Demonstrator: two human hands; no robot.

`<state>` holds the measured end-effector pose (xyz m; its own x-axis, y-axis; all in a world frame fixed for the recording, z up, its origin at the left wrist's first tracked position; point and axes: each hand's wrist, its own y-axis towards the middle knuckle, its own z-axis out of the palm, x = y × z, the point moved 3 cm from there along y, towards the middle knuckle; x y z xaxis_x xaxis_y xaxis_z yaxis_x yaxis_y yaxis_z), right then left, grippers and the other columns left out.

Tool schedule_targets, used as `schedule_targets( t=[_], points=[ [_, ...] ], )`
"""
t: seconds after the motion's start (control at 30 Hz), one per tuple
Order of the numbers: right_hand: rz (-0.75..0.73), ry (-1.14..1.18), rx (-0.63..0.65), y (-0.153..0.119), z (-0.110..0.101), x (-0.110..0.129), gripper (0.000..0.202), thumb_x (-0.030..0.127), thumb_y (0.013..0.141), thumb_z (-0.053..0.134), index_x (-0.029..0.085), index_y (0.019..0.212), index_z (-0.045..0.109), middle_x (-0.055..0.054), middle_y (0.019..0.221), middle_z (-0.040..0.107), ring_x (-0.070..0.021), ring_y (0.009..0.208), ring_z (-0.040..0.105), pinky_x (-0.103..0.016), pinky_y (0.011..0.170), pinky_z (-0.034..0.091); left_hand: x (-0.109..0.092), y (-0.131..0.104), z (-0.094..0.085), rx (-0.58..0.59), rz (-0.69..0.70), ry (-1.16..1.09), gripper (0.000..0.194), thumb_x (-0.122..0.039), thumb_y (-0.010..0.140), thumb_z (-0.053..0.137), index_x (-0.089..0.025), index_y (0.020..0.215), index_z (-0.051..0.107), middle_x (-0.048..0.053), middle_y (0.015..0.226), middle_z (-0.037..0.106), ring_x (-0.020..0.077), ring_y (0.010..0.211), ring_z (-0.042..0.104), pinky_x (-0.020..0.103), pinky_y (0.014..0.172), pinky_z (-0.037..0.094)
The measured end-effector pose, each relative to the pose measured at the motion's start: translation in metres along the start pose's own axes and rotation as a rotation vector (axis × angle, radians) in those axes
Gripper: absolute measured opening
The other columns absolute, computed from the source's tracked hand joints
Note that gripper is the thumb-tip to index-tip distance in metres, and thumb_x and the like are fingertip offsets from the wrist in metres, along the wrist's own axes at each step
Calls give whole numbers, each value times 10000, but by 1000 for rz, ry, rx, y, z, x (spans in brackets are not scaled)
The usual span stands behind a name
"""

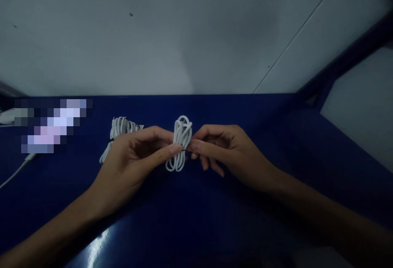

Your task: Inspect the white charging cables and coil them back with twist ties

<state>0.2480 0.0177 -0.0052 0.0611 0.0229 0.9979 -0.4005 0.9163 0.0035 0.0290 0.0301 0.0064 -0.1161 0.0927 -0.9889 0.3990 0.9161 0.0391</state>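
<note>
A coiled white cable (183, 130) is held upright above the blue table, with a thin black twist tie (193, 152) around its middle. My left hand (138, 153) pinches the coil from the left, thumb across the front. From the right, my right hand (221, 149) closes thumb and index finger on the twist tie's end, close against the coil; its other fingers curl loosely below. Behind my left hand lie more coiled white cables (120, 126), partly hidden by it, with a black tie around one bundle.
The blue table (196, 219) meets a pale wall (153, 46) at the back. At the left are a blurred-out bright object (58, 126) with a white cord (14, 176) plugged into its lower end, and a white item (7, 116). A dark blue frame bar (346, 63) slants at the right.
</note>
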Motion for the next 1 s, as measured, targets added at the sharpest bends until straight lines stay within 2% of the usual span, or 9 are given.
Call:
schedule_targets(
  t=[0.2,0.33,0.43,0.5,0.57,0.67,0.77,0.9,1.0],
  points=[
    [168,127,20,4,-3,-10,155,303,957,890,174,1012,824,39,694,702,-47,475,516,-139,419,399,-3,-1,6,12,14,24,61,-243,972,873,-274,1023,886,11,964,841,170,886,784,225,812,602],
    [231,128,19,4,-3,-12,182,309,935,912,165,1012,830,29,715,706,-49,490,515,-149,424,401,-3,-2,6,1,-8,36,27,-260,968,873,-272,993,876,10,932,827,178,861,774,233,798,597],
    [55,-57,-69,1,1,-5,152,324,976,871,178,1003,838,-18,817,774,-106,605,655,-186,451,470,-1,-2,6,-38,-30,13,36,-268,943,898,-260,967,873,13,898,825,181,828,760,236,771,589],
    [-190,-297,-223,-4,4,4,41,221,970,870,201,961,835,-14,850,800,-134,682,721,-219,512,536,3,-2,7,-45,-82,-73,63,-259,925,916,-255,974,878,12,883,829,171,810,751,224,763,586],
    [-482,-574,-360,-11,9,13,120,99,958,857,212,943,821,-4,873,815,-136,711,737,-256,609,600,7,-3,9,-12,-166,-217,73,-265,945,901,-253,1015,884,20,882,837,164,809,758,215,769,592],
    [-792,-827,-398,-18,18,19,146,44,1000,798,188,988,815,-47,903,842,-155,770,779,-277,668,641,11,-5,13,61,-262,-416,100,-297,1019,831,-246,1082,889,40,897,840,161,833,775,219,804,618],
    [-889,-924,-400,-20,20,19,180,46,1046,734,204,1028,820,-62,917,854,-171,782,802,-290,635,653,11,-8,14,83,-303,-504,112,-307,1042,810,-230,1054,889,39,876,821,141,821,765,207,819,627],
    [-888,-989,-397,-21,17,19,232,73,1058,715,276,1048,827,-34,943,858,-197,779,814,-325,605,669,10,-8,15,81,-316,-514,144,-330,1044,809,-213,1007,886,45,883,823,136,820,761,192,800,621],
    [-893,-1010,-368,-21,16,20,237,78,1054,720,289,1053,827,-28,954,864,-199,785,820,-324,603,665,10,-8,14,54,-280,-476,104,-308,1032,819,-230,1033,888,40,885,835,150,828,774,223,851,634]
  ],
)
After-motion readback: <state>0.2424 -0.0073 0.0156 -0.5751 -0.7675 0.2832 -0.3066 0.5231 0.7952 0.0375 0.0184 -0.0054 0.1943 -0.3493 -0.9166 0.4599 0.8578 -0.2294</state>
